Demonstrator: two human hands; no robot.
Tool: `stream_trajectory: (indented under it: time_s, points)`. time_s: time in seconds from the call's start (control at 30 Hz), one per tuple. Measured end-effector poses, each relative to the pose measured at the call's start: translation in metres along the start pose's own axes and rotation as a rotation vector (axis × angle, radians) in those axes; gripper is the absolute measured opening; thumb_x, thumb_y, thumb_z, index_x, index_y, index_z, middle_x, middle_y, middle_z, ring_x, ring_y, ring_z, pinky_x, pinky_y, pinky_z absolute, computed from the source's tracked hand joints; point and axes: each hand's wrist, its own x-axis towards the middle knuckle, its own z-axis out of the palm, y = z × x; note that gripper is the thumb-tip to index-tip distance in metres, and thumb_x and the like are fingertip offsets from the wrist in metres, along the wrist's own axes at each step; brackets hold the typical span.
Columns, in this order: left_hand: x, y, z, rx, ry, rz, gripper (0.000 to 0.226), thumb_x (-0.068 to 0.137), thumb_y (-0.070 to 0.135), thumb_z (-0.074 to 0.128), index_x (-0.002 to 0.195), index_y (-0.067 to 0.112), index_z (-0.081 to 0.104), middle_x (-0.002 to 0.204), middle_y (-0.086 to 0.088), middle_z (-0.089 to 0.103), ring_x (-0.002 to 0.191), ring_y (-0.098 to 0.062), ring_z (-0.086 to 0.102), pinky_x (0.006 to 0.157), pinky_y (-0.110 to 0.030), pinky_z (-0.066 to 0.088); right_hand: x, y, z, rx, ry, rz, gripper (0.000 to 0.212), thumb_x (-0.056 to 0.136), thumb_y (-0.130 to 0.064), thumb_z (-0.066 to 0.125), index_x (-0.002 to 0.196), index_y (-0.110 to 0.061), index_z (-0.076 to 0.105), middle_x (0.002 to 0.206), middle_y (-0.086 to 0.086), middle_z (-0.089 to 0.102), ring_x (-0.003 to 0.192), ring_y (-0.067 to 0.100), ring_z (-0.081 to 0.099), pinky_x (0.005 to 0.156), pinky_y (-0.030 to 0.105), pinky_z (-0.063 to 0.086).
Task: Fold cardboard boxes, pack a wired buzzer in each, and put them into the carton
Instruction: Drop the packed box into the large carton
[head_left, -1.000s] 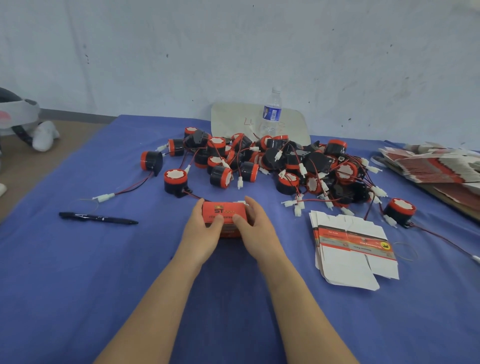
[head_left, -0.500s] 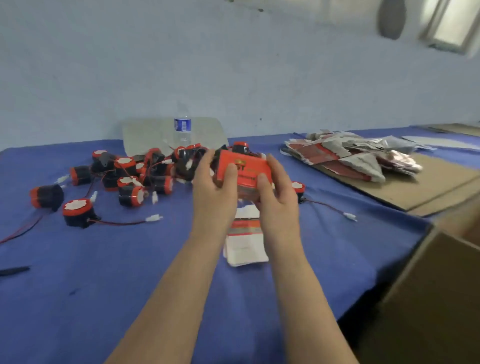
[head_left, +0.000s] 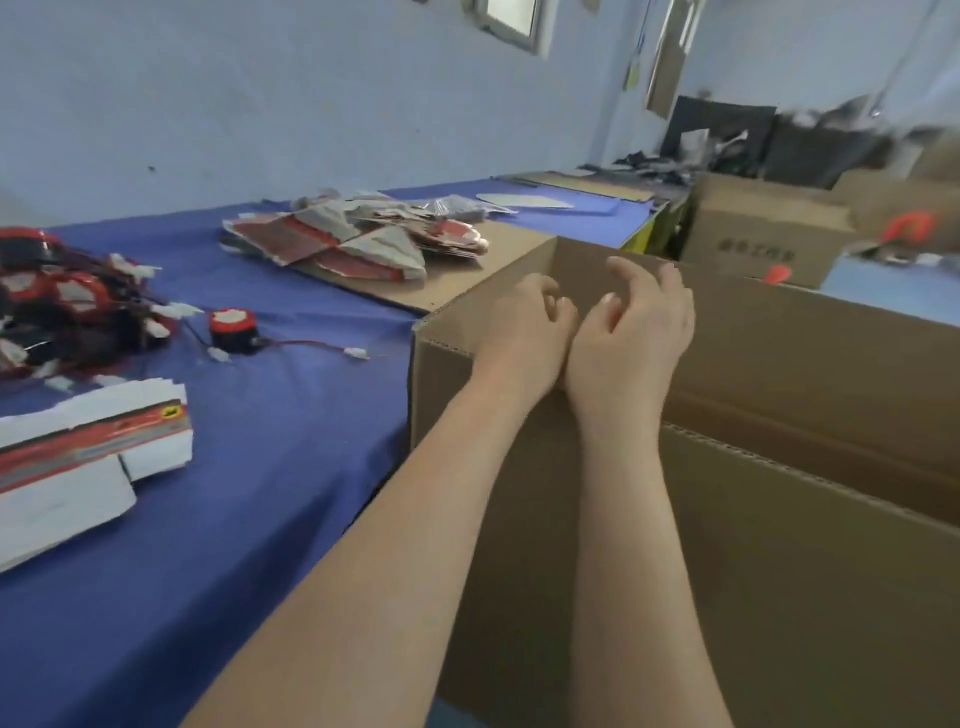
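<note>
One camera sits on the person's head. It looks forward and down along both arms, very near them, at the open carton (head_left: 779, 597), with the blue table (head_left: 260, 467) on the left side

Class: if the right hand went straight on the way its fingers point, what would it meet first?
Probably the far wall of the carton: the right hand is empty above the open top, fingers aimed at that wall's rim. Depth is unclear; it might pass just over.

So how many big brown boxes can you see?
2: the open carton up close, beside the table; a second carton behind it, far right. More may hide in the blur.
</note>
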Motion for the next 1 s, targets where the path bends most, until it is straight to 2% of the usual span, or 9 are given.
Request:
stream_trajectory:
  time_s: [0.13, 0.23, 0.37, 0.53, 0.63, 0.73, 0.8, 0.9, 1.0]
  points:
    - [-0.012, -0.009, -0.037, -0.280, 0.151, 0.051, 0.012, 0.095, 0.008, 0.051, 0.103, 0.011, 0.060, 0.102, -0.009, 0.066, 0.104, -0.026, 0.061, 0.096, -0.041, 0.047, -0.028, -0.029, 0.028, 0.498, 0.001, 0.005, 0.028, 0.095, -0.004, 0.042, 0.109, -0.015, 0.064, 0.105, -0.006, 0.064, 0.095, -0.003, 0.056, 0.085, 0.010, 0.041]
    - [-0.027, -0.035, -0.089, -0.265, 0.286, 0.036, 0.017, 0.093, 0.005, 0.048, 0.097, 0.015, 0.062, 0.098, -0.003, 0.068, 0.099, -0.019, 0.064, 0.092, -0.039, 0.050, -0.059, -0.059, 0.069, 0.714, -0.189, 0.091, 0.025, 0.094, -0.005, 0.044, 0.095, -0.018, 0.065, 0.088, -0.005, 0.068, 0.086, 0.005, 0.063, 0.079, 0.023, 0.049]
    - [-0.063, -0.090, -0.183, -0.170, 0.525, -0.080, 0.020, 0.093, 0.002, 0.045, 0.097, 0.014, 0.061, 0.095, -0.005, 0.069, 0.094, -0.019, 0.065, 0.090, -0.036, 0.052, -0.125, -0.114, 0.134, 0.828, -0.540, 0.131, 0.022, 0.093, -0.005, 0.047, 0.092, -0.017, 0.066, 0.076, -0.012, 0.068, 0.073, -0.002, 0.062, 0.069, 0.020, 0.049]
    - [-0.140, -0.154, -0.316, -0.032, 0.892, -0.306, 0.018, 0.096, 0.009, 0.046, 0.104, 0.020, 0.058, 0.100, 0.003, 0.062, 0.097, -0.014, 0.060, 0.087, -0.036, 0.052, -0.234, -0.192, 0.209, 0.715, -1.064, -0.053, 0.026, 0.097, -0.005, 0.043, 0.108, -0.006, 0.067, 0.098, 0.011, 0.071, 0.092, 0.024, 0.065, 0.083, 0.041, 0.053]
    - [-0.190, -0.181, -0.383, 0.024, 1.115, -0.401, 0.014, 0.096, 0.012, 0.048, 0.104, 0.018, 0.058, 0.097, 0.007, 0.056, 0.101, -0.015, 0.056, 0.083, -0.030, 0.046, -0.298, -0.228, 0.238, 0.595, -1.282, -0.194, 0.031, 0.101, -0.013, 0.039, 0.125, -0.010, 0.058, 0.116, 0.009, 0.067, 0.096, 0.022, 0.063, 0.076, 0.028, 0.050]
    - [-0.231, -0.205, -0.431, 0.037, 1.306, -0.514, 0.024, 0.094, 0.007, 0.048, 0.115, 0.006, 0.057, 0.096, -0.001, 0.056, 0.085, -0.016, 0.054, 0.069, -0.022, 0.042, -0.346, -0.252, 0.260, 0.495, -1.407, -0.320, 0.038, 0.101, -0.019, 0.042, 0.139, -0.015, 0.046, 0.138, 0.008, 0.052, 0.095, 0.021, 0.059, 0.076, 0.029, 0.042]
    - [-0.249, -0.220, -0.452, -0.010, 1.365, -0.588, 0.026, 0.093, 0.007, 0.047, 0.117, 0.001, 0.056, 0.092, -0.012, 0.057, 0.076, -0.023, 0.053, 0.065, -0.028, 0.044, -0.366, -0.263, 0.273, 0.442, -1.453, -0.383, 0.042, 0.101, -0.020, 0.043, 0.142, -0.017, 0.040, 0.142, 0.009, 0.044, 0.088, 0.023, 0.056, 0.075, 0.032, 0.042]
    - [-0.259, -0.239, -0.471, -0.058, 1.377, -0.681, 0.007, 0.094, 0.008, 0.047, 0.098, 0.009, 0.053, 0.089, -0.009, 0.048, 0.085, -0.023, 0.043, 0.070, -0.030, 0.032, -0.388, -0.276, 0.295, 0.367, -1.468, -0.480, 0.044, 0.100, -0.017, 0.043, 0.144, -0.014, 0.038, 0.148, 0.008, 0.037, 0.117, 0.027, 0.052, 0.092, 0.040, 0.045]
    - [-0.259, -0.253, -0.480, -0.031, 1.342, -0.716, 0.032, 0.095, 0.011, 0.048, 0.126, 0.010, 0.046, 0.125, -0.010, 0.047, 0.107, -0.021, 0.046, 0.085, -0.029, 0.037, -0.402, -0.285, 0.313, 0.359, -1.448, -0.543, 0.042, 0.101, -0.015, 0.042, 0.143, -0.014, 0.038, 0.149, 0.005, 0.037, 0.126, 0.024, 0.046, 0.095, 0.033, 0.041]
